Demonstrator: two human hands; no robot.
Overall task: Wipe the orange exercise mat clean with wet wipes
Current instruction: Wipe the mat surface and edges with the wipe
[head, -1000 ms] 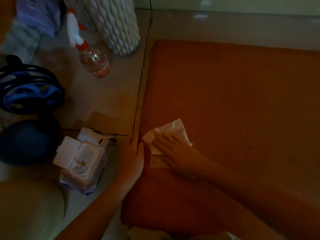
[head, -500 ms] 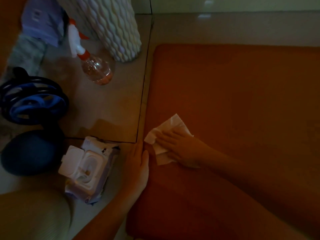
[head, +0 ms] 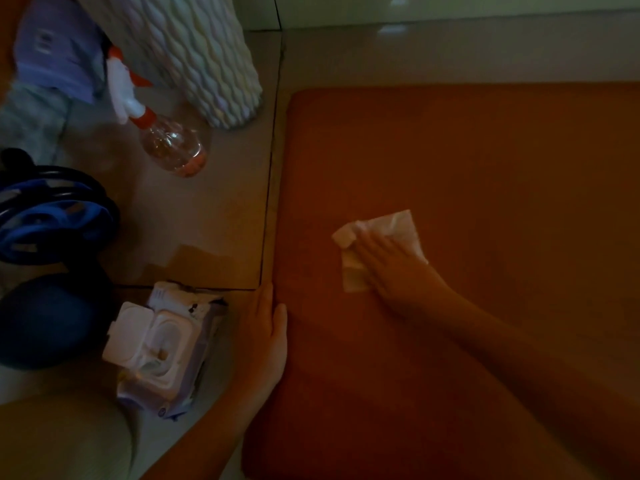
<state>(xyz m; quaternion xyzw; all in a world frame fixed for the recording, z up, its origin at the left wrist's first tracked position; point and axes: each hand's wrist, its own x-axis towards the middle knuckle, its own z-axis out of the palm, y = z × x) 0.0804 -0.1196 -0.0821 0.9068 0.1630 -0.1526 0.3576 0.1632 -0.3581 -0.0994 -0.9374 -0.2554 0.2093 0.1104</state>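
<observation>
My right hand (head: 389, 266) flat, pressing the wet wipe (head: 401, 224) on the orange mat (head: 485, 161), left hand (head: 265, 341) flat at its edge

Dim, underexposed view with a warm orange-brown cast. Small glare spots sit on the glossy pale floor tiles (head: 398, 29) along the top edge, and a fainter sheen lies on the tile at left centre. The crumpled white wet wipe (head: 398, 225) is the brightest area; the right hand (head: 394, 268) on it has soft, smeared finger outlines. The dark blue ball (head: 52, 323) nearly merges with shadow. The purple cloth (head: 52, 46) at the upper left is blurred. Wide-angle distortion leans the white ribbed vase (head: 207, 57) and slants the tile joint (head: 270, 174). The lower corners darken.
</observation>
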